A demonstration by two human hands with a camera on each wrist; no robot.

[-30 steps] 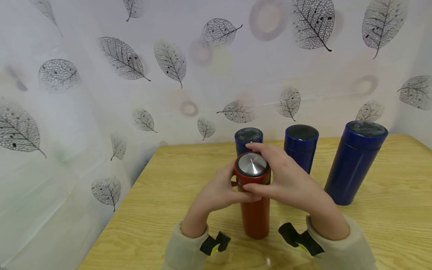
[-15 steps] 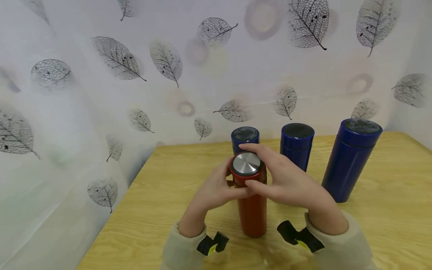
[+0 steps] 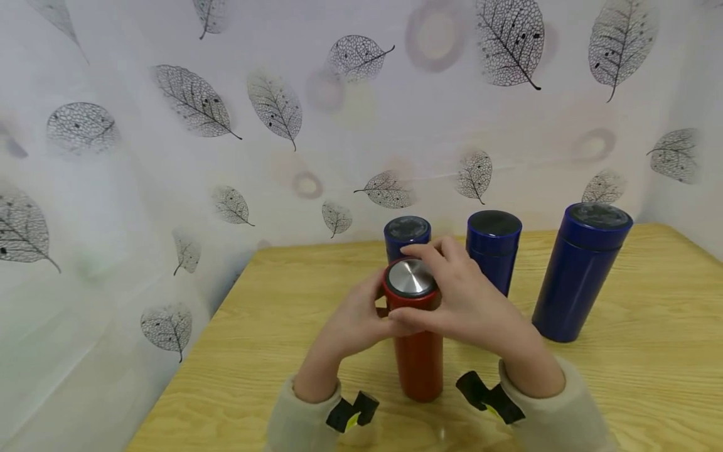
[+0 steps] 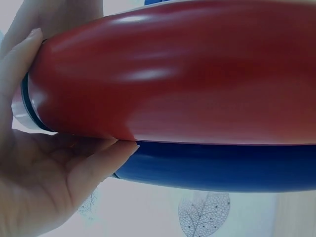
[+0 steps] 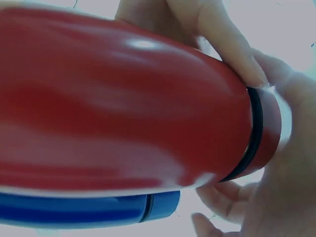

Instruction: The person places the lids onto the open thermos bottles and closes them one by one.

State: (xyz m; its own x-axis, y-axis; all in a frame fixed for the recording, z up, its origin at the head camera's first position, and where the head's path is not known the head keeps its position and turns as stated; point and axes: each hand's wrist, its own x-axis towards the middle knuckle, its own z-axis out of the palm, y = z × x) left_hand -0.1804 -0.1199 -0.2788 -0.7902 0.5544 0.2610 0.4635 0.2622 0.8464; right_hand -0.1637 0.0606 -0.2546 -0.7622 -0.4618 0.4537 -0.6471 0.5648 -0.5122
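Observation:
A red thermos flask (image 3: 419,367) with a silver-topped lid (image 3: 411,278) stands upright on the wooden table, in front of the blue flasks. My left hand (image 3: 356,320) grips its upper body from the left, thumb across the front. From the right my right hand (image 3: 471,301) holds the lid, with its thumb at the front and its fingers bent at the far side. A dark ring (image 5: 256,128) shows between lid and body in the right wrist view. In the left wrist view the red body (image 4: 173,79) fills most of the picture. Some fingertips are hidden behind the flask.
Three dark blue flasks stand behind and to the right: one (image 3: 407,230) partly hidden behind the red one, one in the middle (image 3: 492,257), one (image 3: 582,276) at the right. Leaf-patterned sheeting (image 3: 316,125) borders the wooden table (image 3: 254,376) at the back and left.
The right thumb has shifted left across the front of the flask, and the right fingers are more bent. My left hand keeps its grip. The whole head view has shifted slightly.

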